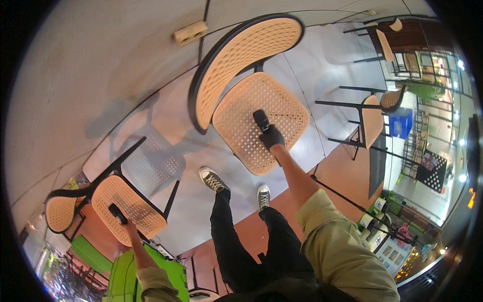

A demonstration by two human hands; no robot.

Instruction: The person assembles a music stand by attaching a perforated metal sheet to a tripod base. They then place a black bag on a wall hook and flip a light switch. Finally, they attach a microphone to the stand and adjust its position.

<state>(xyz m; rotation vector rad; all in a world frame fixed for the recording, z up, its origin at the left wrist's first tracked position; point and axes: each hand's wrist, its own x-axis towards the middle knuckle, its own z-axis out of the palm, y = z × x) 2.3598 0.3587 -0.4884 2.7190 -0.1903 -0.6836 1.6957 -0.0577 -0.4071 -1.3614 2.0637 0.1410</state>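
Note:
My right hand [271,137], dark-covered with a bare wrist, is over the perforated tan seat of a black-framed chair [292,103]. Its fingers are closed around a short, dark, roughly cylindrical thing [260,119] whose kind I cannot make out. To the lower left, my left hand [123,219] is over the tan seat of a second chair [143,209], whose dark legs stick out to the side. Something small and dark [115,210] shows at its fingers; the grip is too small to see clearly. Whether either hand touches its seat I cannot tell.
A grey wall [90,70] with a pale box [190,32] runs along the far left side. More chairs [372,121] stand at the right beside a blue box [401,123]. Bright green panels [123,277] are at lower left. Grey floor [193,216] meets reddish floor [229,246] by my shoes.

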